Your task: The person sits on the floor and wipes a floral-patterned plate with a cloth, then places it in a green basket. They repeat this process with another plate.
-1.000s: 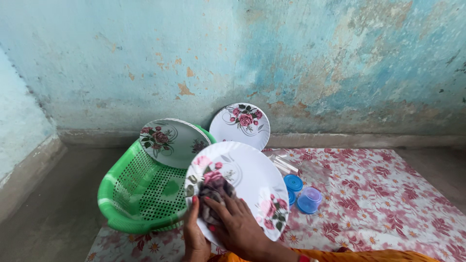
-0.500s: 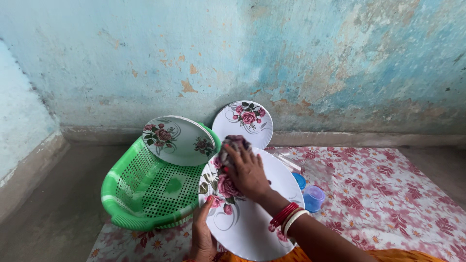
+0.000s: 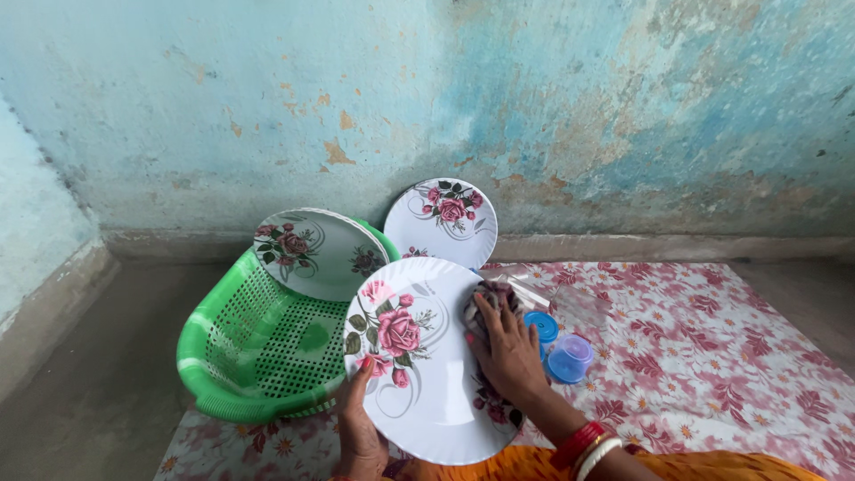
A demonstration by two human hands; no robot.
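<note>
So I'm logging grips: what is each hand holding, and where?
Left hand grips the flowered plate at its lower-left rim; right hand presses a dark cloth on its face.

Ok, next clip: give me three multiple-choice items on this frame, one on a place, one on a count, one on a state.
1. Where does the right hand press the cloth?
A. on the held plate
B. in the basket
C. on the wall

2. How many floral plates show?
A. one
B. three
C. five

3. How does the far plate stand?
A. flat on the mat
B. leaning on the wall
C. upside down in the basket

Answers: 1 A, the cloth lies under the fingers at the plate's right edge; 2 B, one held, one on the basket, one at the wall; 3 B, it stands on edge against the wall.
</note>
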